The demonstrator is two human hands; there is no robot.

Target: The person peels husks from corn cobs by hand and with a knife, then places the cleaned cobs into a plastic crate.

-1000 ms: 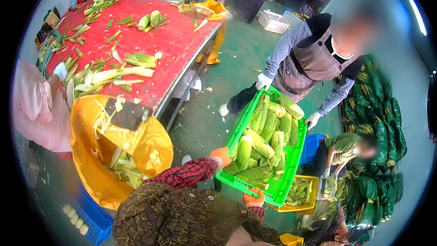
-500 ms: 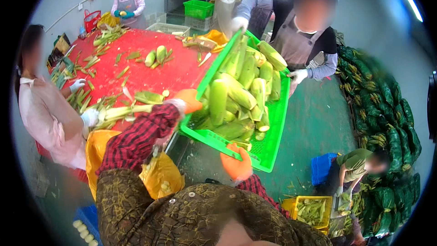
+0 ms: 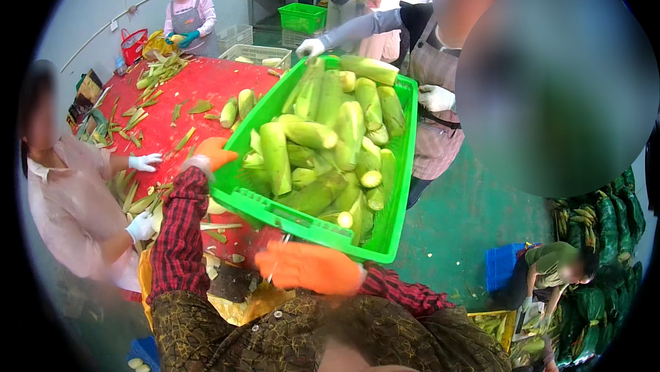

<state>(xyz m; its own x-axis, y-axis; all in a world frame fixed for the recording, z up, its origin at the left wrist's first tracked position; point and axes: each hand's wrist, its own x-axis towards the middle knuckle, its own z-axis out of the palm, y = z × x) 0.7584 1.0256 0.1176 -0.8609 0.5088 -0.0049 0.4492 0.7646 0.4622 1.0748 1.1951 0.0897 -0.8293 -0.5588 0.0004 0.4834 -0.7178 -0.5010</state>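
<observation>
A bright green plastic crate (image 3: 402, 186), full of what look like corn ears in green husks (image 3: 349, 128), hangs tilted between me and a co-worker, over the table's right edge. My left hand (image 3: 214, 155), in an orange glove, grips the crate's left rim near its corner; its fingertips are partly hidden. Just below the near rim is my right hand (image 3: 309, 267), also gloved in orange, with fingers stretched out flat and slightly blurred, holding nothing. Across from me the co-worker's white-gloved hands (image 3: 440, 98) are at the crate's far and right sides.
A red table (image 3: 199, 90) carries loose husks and a few ears. A person in pink (image 3: 75, 200) works at its left; another stands at the far end. Green bundles (image 3: 612, 217) are stacked at right, near a crouching person (image 3: 560, 265) and a blue crate (image 3: 505, 267).
The crate has swung left toward the table, its far end coming with the co-worker. My left hand moved left with it. My right hand let go of the near rim and moved left.
</observation>
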